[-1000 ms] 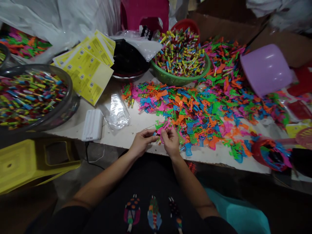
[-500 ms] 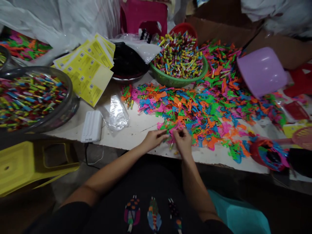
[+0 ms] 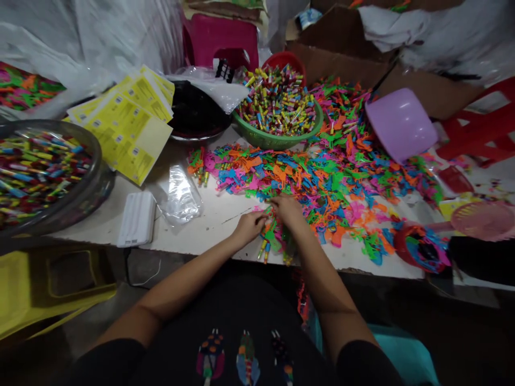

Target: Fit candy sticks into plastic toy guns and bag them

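My left hand (image 3: 250, 227) is closed near the table's front edge, its fingertips pinched by small colourful plastic pieces; what they hold is too small to make out. Just to its right, my right hand (image 3: 287, 213) reaches over the near edge of a pile of bright plastic pieces (image 3: 322, 177), some pistol-shaped. Its fingers are bent together, and anything between them is hidden. Below the hands lie a green plastic piece (image 3: 274, 241) and a few small tubes with yellow ends (image 3: 264, 251).
Behind the pile stands a green basket (image 3: 277, 142) full of small tubes. A grey tub (image 3: 98, 155) of similar tubes, yellow printed sheets (image 3: 132, 128), a white power bank (image 3: 137, 220) and clear bags (image 3: 181, 195) are left. A purple scoop (image 3: 402, 126) and red bowl (image 3: 406, 252) are right.
My right hand has moved forward and left from its spot near my left hand, onto the pile's edge. My left hand's fingers have closed. The view has shifted slightly right.
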Motion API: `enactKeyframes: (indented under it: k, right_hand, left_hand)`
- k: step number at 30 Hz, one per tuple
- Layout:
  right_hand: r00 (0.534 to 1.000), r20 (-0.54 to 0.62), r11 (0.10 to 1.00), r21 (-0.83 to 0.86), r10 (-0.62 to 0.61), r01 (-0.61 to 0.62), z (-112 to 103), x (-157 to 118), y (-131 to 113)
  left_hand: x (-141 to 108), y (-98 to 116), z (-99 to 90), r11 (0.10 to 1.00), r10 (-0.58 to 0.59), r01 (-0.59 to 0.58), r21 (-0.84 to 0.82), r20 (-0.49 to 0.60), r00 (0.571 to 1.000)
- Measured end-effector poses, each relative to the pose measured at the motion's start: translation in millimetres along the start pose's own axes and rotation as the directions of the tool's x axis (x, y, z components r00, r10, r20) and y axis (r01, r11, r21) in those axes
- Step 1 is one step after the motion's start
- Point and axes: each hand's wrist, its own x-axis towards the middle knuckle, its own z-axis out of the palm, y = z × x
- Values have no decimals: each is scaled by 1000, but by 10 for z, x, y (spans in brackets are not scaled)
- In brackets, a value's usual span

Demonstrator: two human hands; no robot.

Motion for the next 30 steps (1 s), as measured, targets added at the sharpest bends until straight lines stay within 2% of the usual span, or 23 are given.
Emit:
enactKeyframes:
  k: [1,3,6,8,10,12,14,16,17,18,20,22,24,26,27,29,30]
  right_hand:
    - [998,62,998,-64,-12,16,21,74,-35]
    - [993,114,986,-163,-25,43,58,187,-78]
    - [992,123,972,-225,-35,62,83,270,-88]
    - [992,119,974,-213,-47,72,69,272,-89]
    - [997,33,993,-94,-67,70,33,235,-123]
    - [991,-106,982,163,-81,98,-17,172,-199]
    - [975,-179,875,441,-134,201,-69,110,-288]
    - [960,-189,742,609,-207,280,-111,88,-325]
    - [961,-198,716,641,-192,275,-127,102,-308]
    - [969,-217,733,639,-119,233,-137,133,-266]
    - [952,-271,838,545,138,34,-138,237,-126]
    - [895,-287,897,385,341,-219,-115,371,30]
    - [878,-244,901,254,412,-352,-88,492,141]
    - [877,-258,907,233,405,-351,-91,558,191]
    - [872,-302,914,257,386,-315,-111,561,197]
    - [859,-398,921,342,323,-187,-189,501,178]
    - [870,-409,914,392,274,-104,-242,439,155]
  left_hand:
    - [20,-5,-59,1000,-12,11,-17,-54,998]
    - [64,-32,-189,997,-49,39,-71,-141,989]
    - [85,-105,-328,986,-96,68,-150,-195,976]
    - [60,-150,-351,981,-103,63,-185,-214,971]
    - [23,-167,-329,972,-81,29,-232,-218,973]
    - [-5,-151,-298,951,-39,-26,-307,-202,979]
    - [-16,-118,-292,929,-1,-71,-364,-195,981]
    - [-17,-92,-327,933,2,-82,-351,-222,975]
    - [-19,-87,-354,944,-5,-78,-321,-251,968]
    - [-24,-90,-381,956,-12,-72,-283,-283,959]
    - [-49,-107,-411,976,-17,-51,-211,-310,951]
    - [-90,-126,-382,988,-25,-13,-151,-245,969]
    - [-130,-129,-304,992,-25,10,-123,-119,993]
    - [-149,-114,-232,988,-10,3,-156,-41,999]
    - [-150,-101,-218,980,-6,-2,-197,-41,999]
    - [-141,-64,-250,957,-25,-11,-290,-118,993]
    - [-136,-41,-294,944,-39,-20,-330,-173,984]
